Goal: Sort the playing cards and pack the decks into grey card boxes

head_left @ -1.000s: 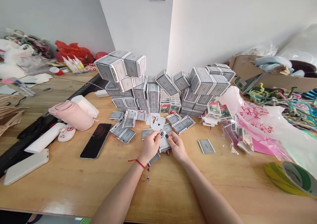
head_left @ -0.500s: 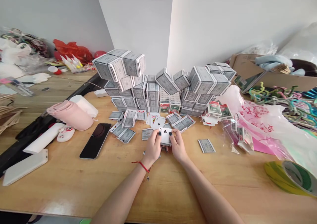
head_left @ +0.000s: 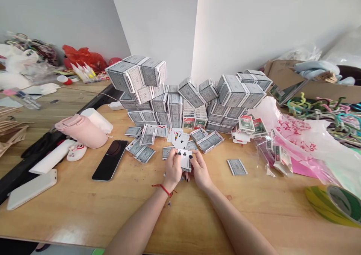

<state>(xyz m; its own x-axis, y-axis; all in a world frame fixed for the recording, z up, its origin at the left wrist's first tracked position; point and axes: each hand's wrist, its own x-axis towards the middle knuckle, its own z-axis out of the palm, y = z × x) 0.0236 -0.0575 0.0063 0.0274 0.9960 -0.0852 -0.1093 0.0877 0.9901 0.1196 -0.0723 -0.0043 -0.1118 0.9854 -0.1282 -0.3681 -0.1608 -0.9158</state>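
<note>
Both hands meet at the middle of the wooden table (head_left: 84,210), gripping one small stack of playing cards (head_left: 185,160) with a club card face up on top. My left hand (head_left: 172,169), with a red string at the wrist, pinches the stack's left side. On the right side my right hand (head_left: 200,169) holds it with dark-painted nails. Loose cards and small card piles (head_left: 145,153) lie just beyond the hands. Behind them rises a heap of grey patterned card boxes (head_left: 175,93).
A black phone (head_left: 109,160), a pink bottle (head_left: 81,130) and a white case (head_left: 31,189) lie to the left. A single card pile (head_left: 237,166) sits right of the hands. Pink plastic bags (head_left: 299,142) and a green tape roll (head_left: 335,206) fill the right side.
The stack was turned in my hands so a club card now faces up. Both hands stayed at the same spot on the table.
</note>
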